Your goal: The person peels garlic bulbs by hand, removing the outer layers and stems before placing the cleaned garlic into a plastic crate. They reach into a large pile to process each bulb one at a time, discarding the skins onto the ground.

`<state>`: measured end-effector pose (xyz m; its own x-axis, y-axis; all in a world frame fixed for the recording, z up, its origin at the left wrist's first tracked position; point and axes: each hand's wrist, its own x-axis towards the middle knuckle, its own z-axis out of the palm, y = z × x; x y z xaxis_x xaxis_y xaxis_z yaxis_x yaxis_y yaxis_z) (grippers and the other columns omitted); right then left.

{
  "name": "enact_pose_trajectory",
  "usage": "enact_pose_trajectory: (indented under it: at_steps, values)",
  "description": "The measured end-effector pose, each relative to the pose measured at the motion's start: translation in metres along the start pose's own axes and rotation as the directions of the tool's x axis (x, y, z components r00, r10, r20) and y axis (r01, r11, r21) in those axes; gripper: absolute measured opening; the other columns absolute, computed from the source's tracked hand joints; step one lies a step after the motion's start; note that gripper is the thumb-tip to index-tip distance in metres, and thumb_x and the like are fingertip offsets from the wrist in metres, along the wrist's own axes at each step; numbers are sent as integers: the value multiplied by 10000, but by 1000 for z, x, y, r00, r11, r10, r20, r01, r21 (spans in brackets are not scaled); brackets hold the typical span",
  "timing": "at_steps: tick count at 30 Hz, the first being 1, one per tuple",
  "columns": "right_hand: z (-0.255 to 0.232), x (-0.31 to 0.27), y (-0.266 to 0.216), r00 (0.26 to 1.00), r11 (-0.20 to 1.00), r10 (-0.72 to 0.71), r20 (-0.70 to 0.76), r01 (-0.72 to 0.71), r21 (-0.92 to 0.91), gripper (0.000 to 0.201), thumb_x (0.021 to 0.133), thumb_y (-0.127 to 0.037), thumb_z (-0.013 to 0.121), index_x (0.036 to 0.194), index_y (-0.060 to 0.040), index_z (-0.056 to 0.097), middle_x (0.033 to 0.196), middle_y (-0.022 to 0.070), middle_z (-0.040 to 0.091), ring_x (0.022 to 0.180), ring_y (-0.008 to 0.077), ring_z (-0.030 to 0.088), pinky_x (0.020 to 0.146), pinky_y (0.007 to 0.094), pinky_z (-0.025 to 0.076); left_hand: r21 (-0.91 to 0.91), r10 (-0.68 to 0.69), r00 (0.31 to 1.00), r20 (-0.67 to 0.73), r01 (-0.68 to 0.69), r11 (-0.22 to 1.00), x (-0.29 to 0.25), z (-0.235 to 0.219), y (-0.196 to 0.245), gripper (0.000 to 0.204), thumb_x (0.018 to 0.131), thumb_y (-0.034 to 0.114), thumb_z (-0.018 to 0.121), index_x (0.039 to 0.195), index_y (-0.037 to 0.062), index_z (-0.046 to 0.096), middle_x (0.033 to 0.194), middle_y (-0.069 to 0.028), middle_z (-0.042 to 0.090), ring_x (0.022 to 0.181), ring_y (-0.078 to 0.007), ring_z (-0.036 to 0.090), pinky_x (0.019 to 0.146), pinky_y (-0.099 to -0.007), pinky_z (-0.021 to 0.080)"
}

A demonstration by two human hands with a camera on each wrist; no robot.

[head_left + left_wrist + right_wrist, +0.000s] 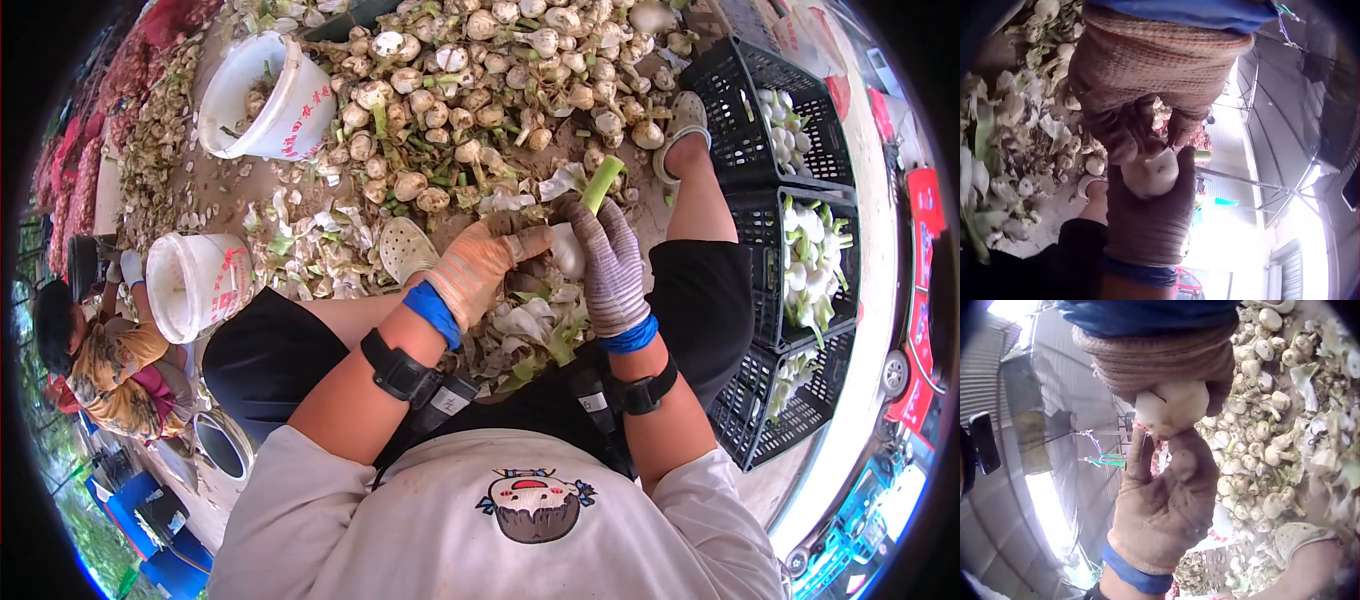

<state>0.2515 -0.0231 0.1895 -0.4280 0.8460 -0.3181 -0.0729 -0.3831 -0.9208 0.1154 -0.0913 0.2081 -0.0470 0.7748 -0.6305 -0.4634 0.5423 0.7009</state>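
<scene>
My gloved right hand point(612, 270) grips a white garlic bulb point(569, 252), its cut green stem point(602, 183) sticking up past the fingers. In the left wrist view the bulb point(1152, 176) sits in that hand with its pale end toward the other glove. My left hand point(482, 268), in a stained orange-tan glove, meets the bulb from the other side, its fingers curled at the edge and pinching there. The right wrist view shows the bulb point(1175, 407) with left thumb and fingertips just under it. Loose peeled skins point(525, 325) lie below both hands.
Ahead spreads a heap of unpeeled garlic point(470, 110). White buckets point(300, 115) stand at left, near another person point(125, 370) seated. Stacked black crates point(770, 240) at right hold cleaned garlic point(812, 260). My clog point(687, 122) is beside the heap.
</scene>
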Motion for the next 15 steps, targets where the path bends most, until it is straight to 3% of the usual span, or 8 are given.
enact_pose_trajectory:
  at_steps: [3,5,9,11,12,13,14,15]
  values:
    - [0,0,-1,1000,1000,10,19,-10,-6,263,890,-164,555,1073,25,534,895,53,586,780,99,552,690,223,464,-255,62,998,9,-57,965,-1,-1,-3,243,809,198,674,984,36,627,896,-18,636,747,-112,580,672,-246,474]
    - [2,1,-1,999,1000,20,30,-21,20,259,890,-164,556,1070,22,534,888,50,584,775,98,550,688,224,464,5,77,997,25,-77,997,-2,-4,0,257,822,186,578,1007,13,534,952,-83,551,818,-187,567,655,-306,501]
    - [3,3,10,998,995,-51,-22,49,-92,249,890,-154,557,1064,23,531,870,59,576,785,104,547,686,233,463,48,154,988,-14,-154,987,9,-6,-10,289,820,163,566,1057,4,521,968,-87,551,828,-204,570,675,-311,502]
    - [3,5,16,946,915,-325,-9,312,-257,263,909,-184,522,1055,35,527,870,81,583,814,142,571,708,258,478,349,291,956,-31,-263,900,10,-5,-10,231,806,87,644,1018,5,604,921,-55,641,796,-122,593,720,-243,485]
    - [0,6,11,994,993,-102,-28,103,53,276,916,-207,504,1049,34,528,882,99,590,830,173,583,731,289,487,349,291,956,-31,-263,900,10,-4,-10,231,806,87,644,1018,5,604,921,-55,641,796,-122,593,720,-243,485]
    - [-4,8,2,992,927,121,24,-122,354,293,924,-231,485,1043,32,529,894,118,596,846,205,595,754,320,496,162,222,972,-80,-207,965,8,-3,-12,252,799,105,614,1025,-4,594,932,-77,619,812,-152,588,718,-271,488]
    - [-9,16,10,946,708,325,5,-246,662,355,928,-303,458,1033,28,534,939,148,605,892,267,598,809,369,502,-35,143,983,-114,-148,988,6,-2,-15,277,792,123,585,1033,-14,585,943,-99,596,828,-183,584,715,-298,492]
    - [-13,20,7,886,528,454,92,-350,774,351,917,-318,476,1029,8,539,975,160,604,924,291,590,856,396,488,-35,143,983,-114,-148,988,4,-4,-19,277,792,123,585,1033,-14,585,943,-99,596,828,-183,584,715,-298,492]
